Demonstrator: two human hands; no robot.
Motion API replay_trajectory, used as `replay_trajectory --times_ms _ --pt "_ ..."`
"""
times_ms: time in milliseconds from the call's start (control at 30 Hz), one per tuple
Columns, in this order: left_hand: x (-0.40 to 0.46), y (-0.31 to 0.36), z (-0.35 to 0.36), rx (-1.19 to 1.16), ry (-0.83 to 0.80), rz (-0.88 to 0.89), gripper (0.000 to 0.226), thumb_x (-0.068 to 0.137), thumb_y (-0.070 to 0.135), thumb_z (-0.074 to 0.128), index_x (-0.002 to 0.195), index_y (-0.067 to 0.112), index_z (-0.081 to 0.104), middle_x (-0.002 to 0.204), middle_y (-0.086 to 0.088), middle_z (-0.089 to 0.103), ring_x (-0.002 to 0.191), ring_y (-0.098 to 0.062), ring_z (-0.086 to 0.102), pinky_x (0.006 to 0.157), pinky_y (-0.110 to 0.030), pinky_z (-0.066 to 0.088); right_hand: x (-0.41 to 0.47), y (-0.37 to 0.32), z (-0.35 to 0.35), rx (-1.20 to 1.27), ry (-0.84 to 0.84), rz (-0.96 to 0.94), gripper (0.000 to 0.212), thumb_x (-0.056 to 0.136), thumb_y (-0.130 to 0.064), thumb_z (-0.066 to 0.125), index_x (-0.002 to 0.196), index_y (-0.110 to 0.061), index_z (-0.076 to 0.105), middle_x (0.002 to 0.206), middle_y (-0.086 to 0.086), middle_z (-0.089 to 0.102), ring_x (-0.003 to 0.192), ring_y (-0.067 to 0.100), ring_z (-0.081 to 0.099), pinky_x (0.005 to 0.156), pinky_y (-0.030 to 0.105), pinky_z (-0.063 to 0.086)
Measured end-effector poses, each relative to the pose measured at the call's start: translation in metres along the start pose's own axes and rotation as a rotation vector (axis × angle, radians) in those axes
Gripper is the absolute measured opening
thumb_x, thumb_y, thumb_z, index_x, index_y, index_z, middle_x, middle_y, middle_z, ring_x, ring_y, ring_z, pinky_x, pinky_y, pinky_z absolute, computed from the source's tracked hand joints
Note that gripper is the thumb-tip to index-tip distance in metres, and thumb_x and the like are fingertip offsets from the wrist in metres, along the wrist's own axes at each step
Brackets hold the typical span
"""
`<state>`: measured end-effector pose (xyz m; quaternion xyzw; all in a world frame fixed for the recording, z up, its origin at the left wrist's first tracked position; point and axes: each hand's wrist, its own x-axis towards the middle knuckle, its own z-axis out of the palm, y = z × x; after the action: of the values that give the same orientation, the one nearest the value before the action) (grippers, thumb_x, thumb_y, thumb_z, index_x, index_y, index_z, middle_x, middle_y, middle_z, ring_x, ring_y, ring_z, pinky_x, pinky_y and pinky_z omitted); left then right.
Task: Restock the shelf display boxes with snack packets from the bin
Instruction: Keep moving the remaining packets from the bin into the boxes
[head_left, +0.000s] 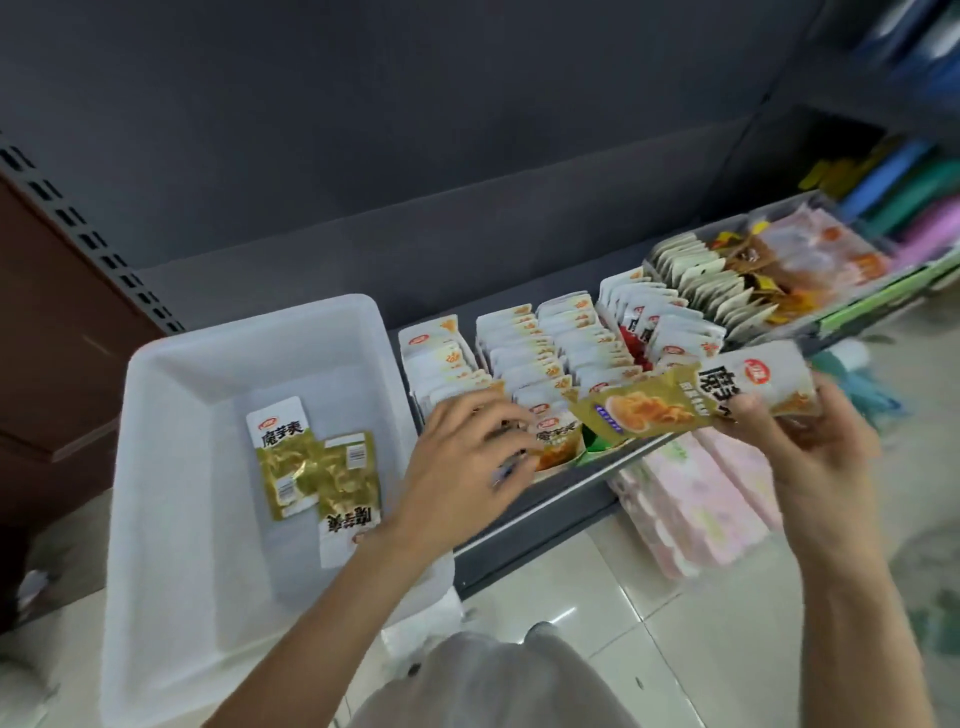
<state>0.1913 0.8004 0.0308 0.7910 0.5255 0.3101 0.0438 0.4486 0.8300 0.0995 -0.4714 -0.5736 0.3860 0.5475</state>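
A white plastic bin (171, 467) stands on the left with two gold-and-white snack packets (291, 457) lying flat in it. Display boxes on the low shelf hold rows of upright white packets (540, 353). My left hand (467, 457) reaches over the front of a display box, fingers curled down onto the packets there; whether it grips one I cannot tell. My right hand (810, 441) holds a gold-and-white snack packet (696, 400) above the shelf's front edge, lying sideways.
Further right on the shelf a clear tray (769, 270) holds mixed snack packs. Pink wrapped packs (696, 509) lie below the shelf on the tiled floor. A dark back panel rises behind the shelf. Coloured items fill shelves at the far right.
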Motion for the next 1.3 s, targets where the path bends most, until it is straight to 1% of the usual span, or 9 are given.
replay_trajectory --times_ms 67,167,467,633,867,1000,1100,1200,1300 --pt "0.009 0.006 0.013 0.068 -0.116 -0.002 0.028 0.088 0.038 0.048 0.101 0.027 0.071 0.121 0.008 0.059 0.121 -0.017 0.042 0.103 -0.037 0.029 0.002 0.005 -0.004 -0.09 -0.108 -0.02 0.018 0.077 -0.051 0.069 0.091 -0.041 0.065 0.086 -0.016 0.072 0.076 0.003 0.068 0.069 0.018 0.053" --pt "0.02 0.006 0.026 0.178 -0.158 -0.006 0.027 0.086 0.028 0.055 0.109 0.024 0.069 0.122 0.004 0.057 0.121 -0.017 0.038 0.107 -0.04 0.024 0.008 0.019 0.007 -0.191 -0.259 -0.065 0.018 0.084 -0.022 0.066 0.091 -0.039 0.065 0.09 -0.016 0.071 0.082 0.003 0.067 0.07 0.013 0.05" --pt "0.034 -0.004 0.03 0.227 -0.225 -0.096 0.029 0.091 0.025 0.049 0.113 0.024 0.068 0.109 0.009 0.066 0.107 -0.014 0.054 0.099 -0.033 0.031 0.025 0.078 0.045 -0.541 -0.548 -0.25 0.016 0.088 -0.012 0.065 0.102 -0.018 0.066 0.096 -0.014 0.064 0.088 0.002 0.062 0.074 0.018 0.051" --pt "0.033 -0.003 0.029 0.203 -0.204 -0.112 0.029 0.091 0.025 0.05 0.116 0.023 0.065 0.112 0.008 0.066 0.109 -0.015 0.053 0.096 -0.033 0.034 0.016 0.091 0.066 -0.841 -0.449 -0.371 0.019 0.077 -0.002 0.072 0.093 -0.011 0.067 0.108 0.005 0.059 0.075 0.021 0.065 0.057 0.036 0.057" --pt "0.03 -0.006 0.03 0.126 -0.178 -0.091 0.03 0.092 0.025 0.055 0.122 0.025 0.062 0.115 0.009 0.064 0.111 -0.013 0.049 0.094 -0.032 0.039 0.014 0.083 0.084 -1.136 -0.316 -0.517 0.027 0.054 0.001 0.084 0.068 -0.016 0.068 0.062 0.0 0.061 0.051 0.019 0.058 0.036 0.02 0.035" --pt "0.026 -0.005 0.016 0.052 -0.006 -0.053 0.028 0.093 0.029 0.05 0.115 0.022 0.066 0.113 0.007 0.063 0.108 -0.008 0.051 0.085 -0.027 0.049 0.014 0.077 0.086 -1.125 -0.321 -0.458 0.026 0.06 0.001 0.082 0.075 -0.017 0.07 0.068 -0.002 0.065 0.053 0.017 0.061 0.038 0.02 0.039" --pt "0.008 -0.009 -0.011 -0.075 0.39 -0.073 0.02 0.093 0.022 0.048 0.099 0.015 0.066 0.096 0.004 0.065 0.094 -0.005 0.056 0.082 -0.016 0.045 0.007 0.066 0.079 -0.953 -0.235 -0.431 0.017 0.077 -0.007 0.074 0.091 -0.015 0.071 0.087 0.0 0.07 0.067 0.019 0.065 0.048 0.025 0.05" --pt "-0.029 -0.028 -0.034 -0.149 0.643 -0.361 0.01 0.091 0.019 0.048 0.092 0.016 0.058 0.087 0.003 0.06 0.08 -0.003 0.053 0.074 -0.009 0.04 -0.009 0.038 0.085 -0.76 -0.152 -0.419 0.017 0.088 -0.016 0.062 0.102 -0.013 0.07 0.094 0.001 0.07 0.076 0.015 0.065 0.059 0.024 0.052" --pt "-0.077 -0.066 -0.041 -0.195 0.607 -0.776 0.007 0.089 0.019 0.057 0.088 0.026 0.057 0.084 0.0 0.062 0.077 -0.01 0.057 0.065 -0.008 0.044 -0.029 0.008 0.122 -0.514 -0.267 -0.363 0.026 0.092 -0.025 0.05 0.107 -0.014 0.068 0.094 -0.004 0.07 0.078 0.006 0.064 0.068 0.015 0.051"
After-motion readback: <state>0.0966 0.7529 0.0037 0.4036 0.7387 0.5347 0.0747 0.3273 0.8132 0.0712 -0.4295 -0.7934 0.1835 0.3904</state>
